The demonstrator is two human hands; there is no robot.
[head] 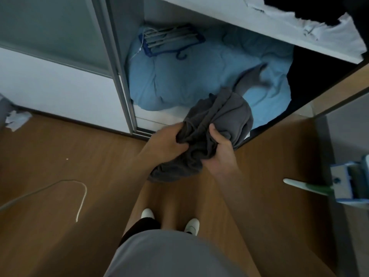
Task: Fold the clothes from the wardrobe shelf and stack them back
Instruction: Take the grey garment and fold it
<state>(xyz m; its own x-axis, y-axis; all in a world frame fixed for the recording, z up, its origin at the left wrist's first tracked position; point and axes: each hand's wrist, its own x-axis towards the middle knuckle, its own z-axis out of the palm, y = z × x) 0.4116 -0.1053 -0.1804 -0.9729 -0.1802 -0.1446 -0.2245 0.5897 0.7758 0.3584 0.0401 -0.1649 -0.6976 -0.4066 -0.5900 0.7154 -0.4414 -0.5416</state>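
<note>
A crumpled dark grey garment [217, 124] hangs bunched in front of the open wardrobe, with one end trailing up over the blue bedding. My left hand [167, 141] grips its left side and my right hand [219, 150] grips its middle, thumb on top. The wardrobe shelf [249, 25] runs across the top of the view. On it lie a white garment [327, 31] and a black garment [311, 9], both unfolded and partly cut off by the frame.
Light blue bedding [189, 76] fills the wardrobe floor, with a blue hanger rack [171, 41] on it. A sliding door [56, 47] stands at the left. A white cord [81, 198] lies on the wooden floor. A mop [339, 184] sits at the right. My feet [169, 220] are below.
</note>
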